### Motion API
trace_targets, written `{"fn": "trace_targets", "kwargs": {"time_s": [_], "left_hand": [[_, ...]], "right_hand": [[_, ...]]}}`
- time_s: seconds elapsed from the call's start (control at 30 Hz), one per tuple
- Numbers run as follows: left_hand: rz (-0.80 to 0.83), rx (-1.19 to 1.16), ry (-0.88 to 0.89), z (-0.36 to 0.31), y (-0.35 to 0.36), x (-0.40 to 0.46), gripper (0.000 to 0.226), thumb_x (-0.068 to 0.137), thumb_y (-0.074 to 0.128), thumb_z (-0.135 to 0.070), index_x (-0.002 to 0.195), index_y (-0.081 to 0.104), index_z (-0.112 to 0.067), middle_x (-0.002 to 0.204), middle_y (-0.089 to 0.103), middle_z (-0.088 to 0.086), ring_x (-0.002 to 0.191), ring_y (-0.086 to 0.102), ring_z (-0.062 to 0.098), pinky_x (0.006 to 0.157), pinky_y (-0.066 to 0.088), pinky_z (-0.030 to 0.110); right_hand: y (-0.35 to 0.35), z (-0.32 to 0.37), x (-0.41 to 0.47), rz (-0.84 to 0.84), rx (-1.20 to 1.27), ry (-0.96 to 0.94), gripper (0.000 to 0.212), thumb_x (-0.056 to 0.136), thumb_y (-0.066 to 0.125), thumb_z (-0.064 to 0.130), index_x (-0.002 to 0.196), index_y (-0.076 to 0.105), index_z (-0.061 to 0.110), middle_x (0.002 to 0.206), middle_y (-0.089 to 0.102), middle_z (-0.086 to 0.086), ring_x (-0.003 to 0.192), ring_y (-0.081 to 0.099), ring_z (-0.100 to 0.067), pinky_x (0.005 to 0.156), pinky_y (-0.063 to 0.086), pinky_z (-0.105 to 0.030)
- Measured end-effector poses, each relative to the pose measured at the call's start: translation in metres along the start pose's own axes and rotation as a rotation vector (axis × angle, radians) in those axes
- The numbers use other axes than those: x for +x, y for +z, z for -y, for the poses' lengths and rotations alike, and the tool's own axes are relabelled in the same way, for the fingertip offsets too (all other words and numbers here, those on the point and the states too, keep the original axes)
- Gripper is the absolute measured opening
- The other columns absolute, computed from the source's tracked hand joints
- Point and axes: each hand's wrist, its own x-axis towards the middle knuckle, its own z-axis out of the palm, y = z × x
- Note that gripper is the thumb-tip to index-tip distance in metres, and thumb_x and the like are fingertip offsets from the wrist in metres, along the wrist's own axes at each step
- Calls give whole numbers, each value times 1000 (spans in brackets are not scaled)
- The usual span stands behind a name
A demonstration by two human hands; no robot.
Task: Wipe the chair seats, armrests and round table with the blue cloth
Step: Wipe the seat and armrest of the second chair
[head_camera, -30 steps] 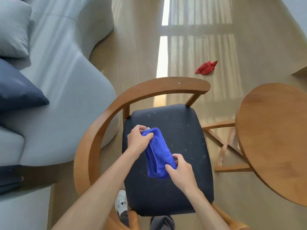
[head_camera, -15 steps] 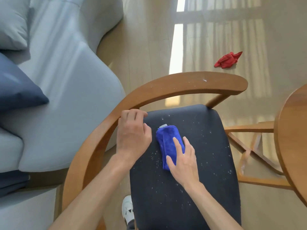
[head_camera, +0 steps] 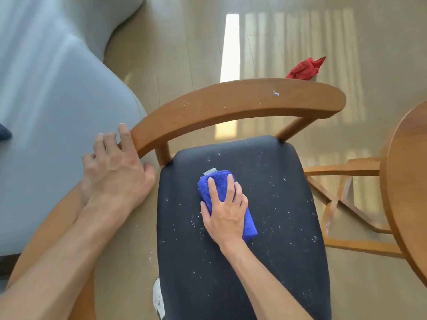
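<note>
A folded blue cloth (head_camera: 221, 188) lies on the black chair seat (head_camera: 265, 215), which is dotted with white crumbs. My right hand (head_camera: 225, 213) presses flat on the cloth with straight fingers. My left hand (head_camera: 113, 167) rests on the curved wooden armrest (head_camera: 231, 105) at its left bend, fingers spread over the rail. The armrest also carries white specks. The round wooden table (head_camera: 406, 181) shows partly at the right edge.
A grey sofa (head_camera: 46, 112) stands close on the left. A red cloth (head_camera: 305, 69) lies on the wooden floor beyond the chair. The table's wooden leg frame (head_camera: 342, 199) sits right of the seat. A white shoe (head_camera: 158, 301) shows below the seat's front.
Both hands held the cloth above the seat, then my right hand laid it down and flattened on it. My left hand let go and moved left onto the armrest. The view moved closer.
</note>
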Motion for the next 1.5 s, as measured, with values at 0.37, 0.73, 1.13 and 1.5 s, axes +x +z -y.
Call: {"fn": "trace_targets", "kwargs": {"time_s": [0.37, 0.73, 1.13, 1.5], "left_hand": [[-136, -20, -22, -5, 14, 0, 65, 93, 43, -37, 142, 24, 1, 125, 46, 29, 108, 47, 45, 85, 38, 51], [-286, -21, -4, -2, 20, -2, 55, 90, 49, -34, 128, 33, 1, 104, 51, 35, 86, 53, 51, 72, 42, 55], [-324, -48, -22, -4, 26, -1, 51, 89, 50, -31, 122, 37, 5, 96, 48, 35, 80, 52, 50, 68, 43, 54], [-271, -26, -9, -5, 23, -2, 55, 90, 50, -30, 129, 36, 7, 101, 51, 34, 84, 53, 50, 69, 41, 51]], "right_hand": [[0, 11, -15, -77, 90, -28, 56, 64, 72, 13, 119, 66, 23, 124, 59, -18, 93, 59, -38, 65, 44, -39], [25, -20, -88, -66, 108, -689, 52, 79, 47, 5, 125, 54, 28, 126, 48, -15, 86, 53, -36, 69, 42, -40], [-35, -169, 87, -201, 27, 92, 51, 88, 60, 31, 138, 49, 22, 131, 47, -21, 101, 50, -44, 83, 44, -50], [27, 13, -161, -9, 219, -645, 27, 82, 54, 6, 96, 66, 24, 99, 53, -13, 60, 40, -23, 52, 35, -32]]}}
